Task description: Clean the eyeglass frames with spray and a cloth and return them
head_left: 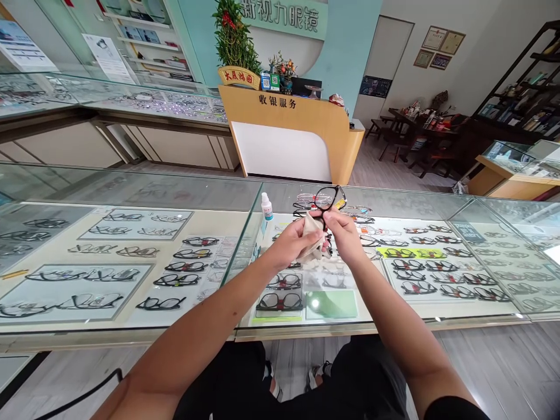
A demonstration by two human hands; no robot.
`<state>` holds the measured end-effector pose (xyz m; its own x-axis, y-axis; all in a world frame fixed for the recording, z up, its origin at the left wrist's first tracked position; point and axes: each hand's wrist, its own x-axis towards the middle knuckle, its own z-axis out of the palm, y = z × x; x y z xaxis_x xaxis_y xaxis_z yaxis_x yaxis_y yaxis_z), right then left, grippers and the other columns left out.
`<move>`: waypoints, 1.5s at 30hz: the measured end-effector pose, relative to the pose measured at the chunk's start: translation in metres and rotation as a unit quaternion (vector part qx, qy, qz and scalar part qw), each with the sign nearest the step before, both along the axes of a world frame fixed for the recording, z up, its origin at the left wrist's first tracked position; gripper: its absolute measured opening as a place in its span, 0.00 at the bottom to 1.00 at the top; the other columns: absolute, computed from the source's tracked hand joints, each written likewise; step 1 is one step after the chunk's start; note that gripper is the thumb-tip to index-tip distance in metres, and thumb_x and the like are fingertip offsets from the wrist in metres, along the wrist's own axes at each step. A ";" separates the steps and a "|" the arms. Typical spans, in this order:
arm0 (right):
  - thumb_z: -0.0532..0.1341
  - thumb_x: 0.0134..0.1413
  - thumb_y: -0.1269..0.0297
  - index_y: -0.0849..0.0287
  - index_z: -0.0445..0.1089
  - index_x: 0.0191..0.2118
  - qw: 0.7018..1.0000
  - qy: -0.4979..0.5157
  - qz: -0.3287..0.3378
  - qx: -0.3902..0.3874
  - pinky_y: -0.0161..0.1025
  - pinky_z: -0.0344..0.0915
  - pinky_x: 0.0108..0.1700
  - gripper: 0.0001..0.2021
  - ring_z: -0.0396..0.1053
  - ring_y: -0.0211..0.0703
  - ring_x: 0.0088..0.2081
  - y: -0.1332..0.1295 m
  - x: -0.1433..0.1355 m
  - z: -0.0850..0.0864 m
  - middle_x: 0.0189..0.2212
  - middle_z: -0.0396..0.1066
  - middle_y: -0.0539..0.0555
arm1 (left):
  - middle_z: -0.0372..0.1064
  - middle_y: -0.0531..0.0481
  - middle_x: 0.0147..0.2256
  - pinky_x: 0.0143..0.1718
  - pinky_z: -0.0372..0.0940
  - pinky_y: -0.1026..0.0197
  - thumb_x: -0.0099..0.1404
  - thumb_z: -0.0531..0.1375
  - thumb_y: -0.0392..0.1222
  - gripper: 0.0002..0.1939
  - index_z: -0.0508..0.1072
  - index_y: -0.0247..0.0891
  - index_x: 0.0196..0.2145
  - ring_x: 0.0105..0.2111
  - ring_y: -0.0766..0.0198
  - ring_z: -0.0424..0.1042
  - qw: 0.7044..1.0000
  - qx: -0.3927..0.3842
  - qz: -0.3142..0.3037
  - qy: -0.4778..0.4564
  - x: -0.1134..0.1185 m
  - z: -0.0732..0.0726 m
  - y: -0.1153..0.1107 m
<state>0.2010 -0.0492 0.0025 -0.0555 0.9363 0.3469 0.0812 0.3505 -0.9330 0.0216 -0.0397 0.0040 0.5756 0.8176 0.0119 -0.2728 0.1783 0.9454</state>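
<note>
Above the glass counter, my right hand pinches a pair of dark-framed eyeglasses near the bridge. One lens stands up clear above the fingers, with a temple arm to its right. My left hand is closed around a cream cloth, which is wrapped about the lower part of the eyeglasses and hides the other lens. The cloth's loose end hangs below the fingers. A small white spray bottle with a blue-and-red label stands upright on the counter, left of and beyond my hands.
The glass display counter spans the view in front of me, with rows of eyeglasses inside. A green sheet lies in it below my hands. Beyond stand a wooden cashier desk, a potted plant and more display cases.
</note>
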 end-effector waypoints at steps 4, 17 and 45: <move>0.67 0.63 0.29 0.52 0.85 0.31 0.998 0.007 -0.004 0.064 0.55 0.69 0.63 0.29 0.71 0.57 0.55 -0.002 -0.005 0.006 0.41 0.78 0.57 | 0.74 0.55 0.22 0.22 0.66 0.66 0.57 0.74 0.77 0.39 0.73 0.39 0.44 0.20 0.65 0.73 0.998 0.015 0.055 0.017 0.005 -0.006 0.004; 0.66 0.65 0.34 0.52 0.87 0.46 0.995 0.075 0.025 -0.057 0.39 0.60 0.24 0.26 0.56 0.37 0.25 0.001 -0.001 -0.002 0.37 0.67 0.52 | 0.85 0.44 0.40 0.41 0.79 0.57 0.59 0.80 0.61 0.44 0.73 0.37 0.64 0.39 0.54 0.86 0.999 0.021 -0.036 0.012 -0.004 -0.009 0.006; 0.72 0.56 0.50 0.56 0.84 0.39 0.949 0.310 -0.030 -0.052 0.38 0.69 0.37 0.14 0.72 0.42 0.37 0.011 0.028 0.017 0.41 0.82 0.55 | 0.70 0.52 0.28 0.32 0.63 0.60 0.61 0.71 0.75 0.33 0.75 0.39 0.32 0.28 0.65 0.67 0.991 0.076 0.024 0.108 0.005 -0.019 0.004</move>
<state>0.2289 -0.0379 0.0192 0.1847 0.9620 0.2013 -0.4775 0.2669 -0.8371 0.0265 -0.0359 -0.0149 0.5392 0.8420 0.0167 -0.0650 0.0218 0.9976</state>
